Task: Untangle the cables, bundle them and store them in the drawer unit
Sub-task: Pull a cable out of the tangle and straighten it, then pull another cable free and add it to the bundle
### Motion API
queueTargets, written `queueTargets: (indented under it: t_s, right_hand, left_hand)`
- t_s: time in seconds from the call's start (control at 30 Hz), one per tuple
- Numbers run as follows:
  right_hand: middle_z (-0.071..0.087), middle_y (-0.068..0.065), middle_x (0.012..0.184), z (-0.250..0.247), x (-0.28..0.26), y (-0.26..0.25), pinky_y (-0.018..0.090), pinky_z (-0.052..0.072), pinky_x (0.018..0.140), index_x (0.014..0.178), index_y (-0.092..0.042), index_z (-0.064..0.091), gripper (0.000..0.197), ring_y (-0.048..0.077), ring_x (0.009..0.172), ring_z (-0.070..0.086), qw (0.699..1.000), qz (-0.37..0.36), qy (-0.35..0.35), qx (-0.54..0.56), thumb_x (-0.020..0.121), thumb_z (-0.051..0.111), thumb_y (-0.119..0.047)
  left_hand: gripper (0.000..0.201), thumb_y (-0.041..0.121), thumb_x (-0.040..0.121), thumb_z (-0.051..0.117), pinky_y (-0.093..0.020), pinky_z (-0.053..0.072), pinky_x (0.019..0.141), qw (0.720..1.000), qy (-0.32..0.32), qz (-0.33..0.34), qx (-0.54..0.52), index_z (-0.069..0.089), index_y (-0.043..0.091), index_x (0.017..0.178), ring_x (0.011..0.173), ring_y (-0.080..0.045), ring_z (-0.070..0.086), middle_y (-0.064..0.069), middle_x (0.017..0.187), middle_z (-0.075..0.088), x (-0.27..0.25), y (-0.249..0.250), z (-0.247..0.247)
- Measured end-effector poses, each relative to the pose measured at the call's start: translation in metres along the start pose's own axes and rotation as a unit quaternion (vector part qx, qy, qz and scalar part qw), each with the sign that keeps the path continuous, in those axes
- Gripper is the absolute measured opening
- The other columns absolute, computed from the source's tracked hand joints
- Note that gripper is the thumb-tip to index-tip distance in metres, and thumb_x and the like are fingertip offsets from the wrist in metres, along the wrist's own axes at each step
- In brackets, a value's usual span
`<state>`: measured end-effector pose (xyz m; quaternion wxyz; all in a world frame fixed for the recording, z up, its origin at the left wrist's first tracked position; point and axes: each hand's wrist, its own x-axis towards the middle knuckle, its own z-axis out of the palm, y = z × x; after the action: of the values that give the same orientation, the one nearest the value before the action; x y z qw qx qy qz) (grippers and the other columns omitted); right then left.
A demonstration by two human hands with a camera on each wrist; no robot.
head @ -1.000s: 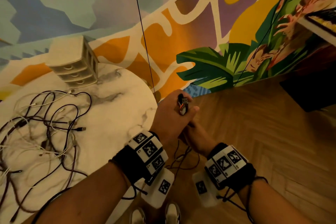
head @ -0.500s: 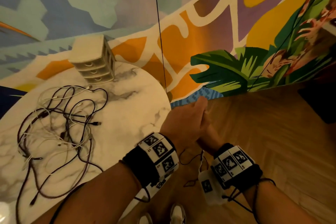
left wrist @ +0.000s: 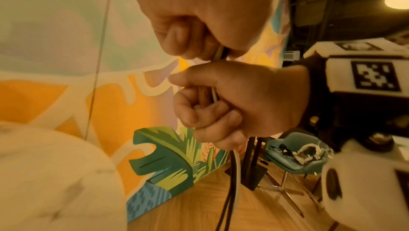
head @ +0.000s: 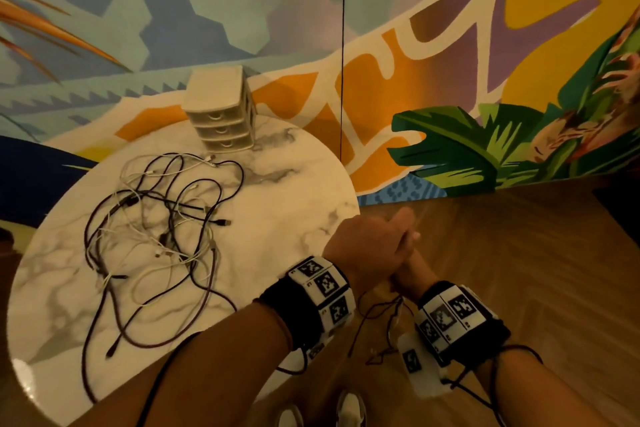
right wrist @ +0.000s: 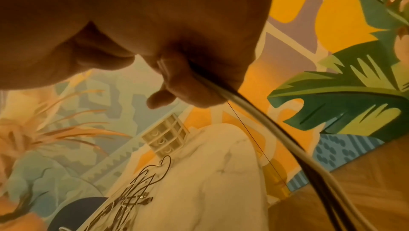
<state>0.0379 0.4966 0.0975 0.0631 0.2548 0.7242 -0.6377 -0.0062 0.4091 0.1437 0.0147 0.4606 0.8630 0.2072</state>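
A tangle of black and white cables [head: 162,218] lies on the round marble table [head: 284,204], in front of the small beige three-drawer unit [head: 221,114], whose drawers are all closed. Off the table's right edge my left hand [head: 401,229] sits over my right hand [head: 410,269]. Together they hold a black and a white cable [left wrist: 235,164], which hang down toward the floor. My left fingers [left wrist: 188,38] pinch the cables from above, and my right hand [left wrist: 232,105] is fisted round them just below. The right wrist view shows the same cables [right wrist: 261,115] leaving my fist, with the drawer unit [right wrist: 165,138] beyond.
A painted mural wall [head: 450,45] stands close behind the table, with a thin dark cord [head: 343,45] hanging down it. Wooden floor [head: 502,253] spreads to the right. My shoes [head: 349,409] are below. A blue chair [left wrist: 294,154] and a black stand [left wrist: 252,173] are further off.
A connector end stuck out above my left fist a second ago and is now hidden. Both hands stay together beside the table. The view has swung left, bringing the table nearer the centre.
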Motion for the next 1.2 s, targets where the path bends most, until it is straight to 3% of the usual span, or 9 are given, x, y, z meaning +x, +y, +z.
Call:
queueTargets:
  t_s: [0.1, 0.2, 0.33, 0.43, 0.57, 0.8, 0.97, 1.1, 1.2]
  right_hand:
    - [0.043, 0.001, 0.061, 0.016, 0.0, 0.0, 0.02, 0.032, 0.043, 0.064, -0.016, 0.046, 0.037, 0.008, 0.044, 0.041, 1.0, -0.011, 0.014, 0.008, 0.098, 0.036, -0.008]
    - [0.038, 0.0, 0.046, 0.03, 0.002, 0.002, 0.023, 0.027, 0.039, 0.061, -0.007, 0.056, 0.053, 0.011, 0.035, 0.031, 1.0, -0.007, 0.026, -0.016, 0.102, 0.03, -0.027]
    - [0.033, -0.003, 0.04, 0.048, -0.007, 0.008, 0.023, 0.026, 0.038, 0.066, -0.006, 0.057, 0.053, 0.012, 0.033, 0.025, 0.999, 0.015, 0.005, 0.037, 0.103, 0.027, -0.029]
    - [0.035, 0.0, 0.041, 0.067, -0.011, 0.014, 0.023, 0.027, 0.037, 0.069, -0.004, 0.057, 0.05, 0.015, 0.036, 0.025, 0.998, 0.015, -0.003, 0.057, 0.103, 0.027, -0.025]
    - [0.035, 0.001, 0.041, 0.089, -0.013, 0.022, 0.022, 0.026, 0.038, 0.069, -0.003, 0.057, 0.05, 0.015, 0.033, 0.025, 0.997, 0.029, 0.007, 0.069, 0.103, 0.028, -0.026]
    - [0.038, 0.001, 0.043, 0.127, -0.032, 0.032, 0.021, 0.025, 0.038, 0.066, -0.007, 0.055, 0.048, 0.015, 0.035, 0.026, 0.998, 0.05, -0.006, 0.045, 0.102, 0.03, -0.026]
    - [0.053, 0.007, 0.06, 0.154, -0.041, 0.028, 0.02, 0.026, 0.037, 0.08, -0.009, 0.065, 0.049, 0.012, 0.034, 0.03, 0.996, 0.066, -0.047, 0.033, 0.102, 0.03, -0.034]
    - [0.049, 0.004, 0.063, 0.169, -0.034, 0.012, 0.018, 0.018, 0.041, 0.088, -0.009, 0.067, 0.046, 0.01, 0.038, 0.025, 0.97, 0.109, -0.11, 0.19, 0.098, 0.037, -0.043]
    - [0.038, -0.001, 0.057, 0.169, -0.025, 0.006, 0.019, 0.015, 0.041, 0.102, -0.006, 0.061, 0.04, 0.008, 0.037, 0.024, 0.959, 0.135, -0.154, 0.196, 0.098, 0.038, -0.039]
  left_hand:
    - [0.039, 0.049, 0.096, 0.035, -0.028, 0.034, 0.061, 0.991, -0.032, -0.059, -0.115, 0.041, 0.023, 0.124, 0.067, -0.014, 0.052, 0.005, 0.082, 0.06, -0.023, -0.018, -0.017]
    - [0.035, 0.051, 0.095, 0.036, -0.032, 0.041, 0.063, 0.981, -0.059, -0.147, -0.109, 0.047, 0.024, 0.114, 0.073, -0.019, 0.057, 0.002, 0.08, 0.061, -0.053, -0.065, -0.014]
    - [0.029, 0.046, 0.094, 0.042, -0.031, 0.044, 0.076, 0.932, -0.281, -0.226, 0.02, 0.055, 0.02, 0.099, 0.094, -0.026, 0.057, -0.008, 0.106, 0.061, -0.123, -0.15, 0.0]
    - [0.035, 0.044, 0.093, 0.045, -0.033, 0.045, 0.092, 0.874, -0.411, -0.236, 0.108, 0.056, 0.018, 0.115, 0.11, -0.026, 0.054, -0.008, 0.123, 0.057, -0.179, -0.188, 0.006]
    - [0.064, 0.059, 0.088, 0.045, -0.033, 0.036, 0.103, 0.836, -0.472, -0.235, 0.153, 0.037, 0.018, 0.138, 0.126, -0.025, 0.043, -0.006, 0.139, 0.044, -0.231, -0.203, 0.016]
    - [0.039, 0.037, 0.091, 0.046, -0.034, 0.043, 0.084, 0.888, -0.402, -0.186, 0.119, 0.049, 0.019, 0.125, 0.108, -0.029, 0.055, -0.009, 0.122, 0.056, -0.255, -0.179, 0.029]
    - [0.027, 0.034, 0.092, 0.037, -0.036, 0.042, 0.071, 0.979, -0.153, -0.097, 0.097, 0.05, 0.018, 0.11, 0.095, -0.025, 0.056, -0.004, 0.106, 0.058, -0.211, -0.137, -0.026]
    - [0.03, 0.031, 0.093, 0.037, -0.036, 0.042, 0.065, 0.99, -0.112, -0.007, 0.09, 0.053, 0.016, 0.112, 0.085, -0.025, 0.058, -0.004, 0.102, 0.061, -0.202, -0.115, -0.053]
    - [0.025, 0.03, 0.092, 0.038, -0.035, 0.037, 0.062, 0.988, -0.123, 0.006, 0.094, 0.054, 0.013, 0.102, 0.083, -0.026, 0.056, -0.006, 0.096, 0.059, -0.21, -0.116, -0.051]
